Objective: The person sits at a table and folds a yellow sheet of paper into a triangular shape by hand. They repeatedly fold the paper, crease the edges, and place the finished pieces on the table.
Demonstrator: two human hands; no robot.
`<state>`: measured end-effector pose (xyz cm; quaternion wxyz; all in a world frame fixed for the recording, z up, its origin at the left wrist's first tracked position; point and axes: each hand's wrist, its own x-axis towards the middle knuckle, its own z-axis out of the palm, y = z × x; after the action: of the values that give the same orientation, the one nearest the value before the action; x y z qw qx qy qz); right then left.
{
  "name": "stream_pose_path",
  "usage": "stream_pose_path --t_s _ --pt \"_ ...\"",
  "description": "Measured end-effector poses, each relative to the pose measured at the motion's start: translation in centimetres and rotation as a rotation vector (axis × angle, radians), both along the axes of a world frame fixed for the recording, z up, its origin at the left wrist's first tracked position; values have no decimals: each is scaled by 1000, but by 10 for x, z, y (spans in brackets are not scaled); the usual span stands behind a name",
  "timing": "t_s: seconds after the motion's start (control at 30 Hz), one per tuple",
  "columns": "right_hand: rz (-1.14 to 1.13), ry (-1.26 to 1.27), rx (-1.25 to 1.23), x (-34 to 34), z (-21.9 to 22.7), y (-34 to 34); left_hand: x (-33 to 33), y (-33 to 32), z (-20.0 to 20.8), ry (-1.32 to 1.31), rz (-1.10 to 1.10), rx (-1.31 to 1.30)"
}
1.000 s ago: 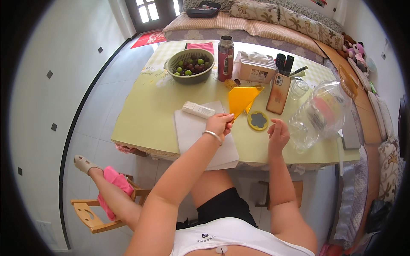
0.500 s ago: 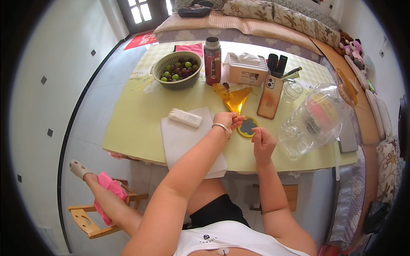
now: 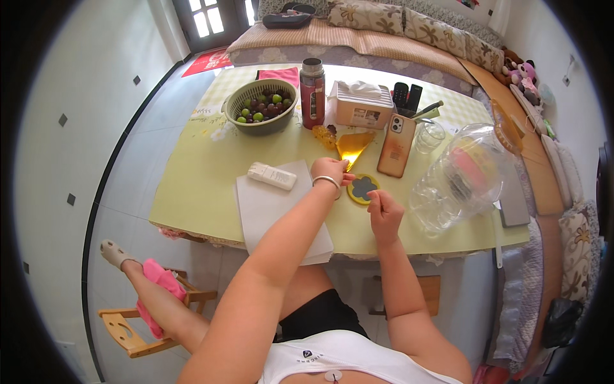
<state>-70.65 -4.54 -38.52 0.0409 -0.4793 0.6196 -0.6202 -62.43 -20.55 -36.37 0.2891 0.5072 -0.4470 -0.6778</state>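
Observation:
My left hand (image 3: 330, 169), with a bracelet at its wrist, pinches the narrow lower end of a shiny gold fan-shaped piece (image 3: 352, 146). Its upper part spreads out beyond my fingertips. An amber, bumpy-looking object (image 3: 325, 135) lies close to its left side. My right hand (image 3: 387, 216) is closed, thumb and fingers pressed together; whatever is in it, if anything, is too small to make out. Between the two hands a round yellow-rimmed disc (image 3: 363, 189) with a grey flower shape lies on the table. White paper sheets (image 3: 276, 214) lie under my left forearm, bearing a long white packet (image 3: 272, 176).
Farther back stand a bowl of grapes (image 3: 261, 121), a red flask (image 3: 313, 96), a tissue box (image 3: 362, 107) and a holder with remotes (image 3: 407, 97). A phone (image 3: 396, 146) leans upright. To the right, a big clear plastic jar (image 3: 457, 182) lies on its side.
The gold piece tilts slightly differently in my left hand. The whole view has shifted a little to the left; my right hand stays closed by the disc.

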Motion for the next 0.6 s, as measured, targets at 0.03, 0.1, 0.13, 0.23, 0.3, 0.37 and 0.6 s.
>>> stream_pose_path --t_s 0.03,0.1,0.13,0.23,0.3,0.37,0.6 --pt "-1 24 5 0 1 0 6 -2 2 -42 -1 -55" --pt "-4 84 60 -2 -1 1 25 4 11 -123 -15 -222" --pt "1 111 89 -1 -1 0 39 9 16 -167 -17 -303" --pt "9 104 68 2 -2 -1 92 24 11 -233 -88 -772" --pt "19 126 68 4 -5 -3 140 42 11 -316 -130 -1013" --pt "39 125 111 6 -2 -3 189 70 19 -426 -178 -1156" --pt "378 311 308 33 19 -2 271 126 2 -678 -343 -1477"
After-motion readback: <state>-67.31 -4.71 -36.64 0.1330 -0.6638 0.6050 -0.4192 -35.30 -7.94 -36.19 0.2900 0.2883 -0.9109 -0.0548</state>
